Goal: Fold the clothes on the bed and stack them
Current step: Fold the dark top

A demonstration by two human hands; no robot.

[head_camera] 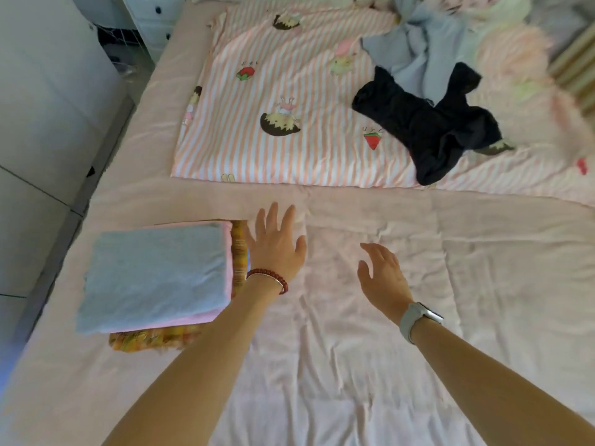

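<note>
Both hands are open and hold nothing. The left hand [276, 244] has straight, spread fingers just beside the right edge of the folded stack [154, 278]; whether it touches, I cannot tell. The right hand [381, 276] is relaxed over the pink sheet [354, 365]. Far beyond it lie a black garment [428, 127] and a grey-blue garment [418, 49], unfolded, on the striped quilt [273, 101].

I am counting one stack [154, 278] of folded clothes, showing three layers: a blue piece on top, a pink one under it, a yellow patterned one at the bottom. Two loose garments are lying unfolded: one black [428, 123], one pale blue [418, 49]. My two hands are showing.
</note>
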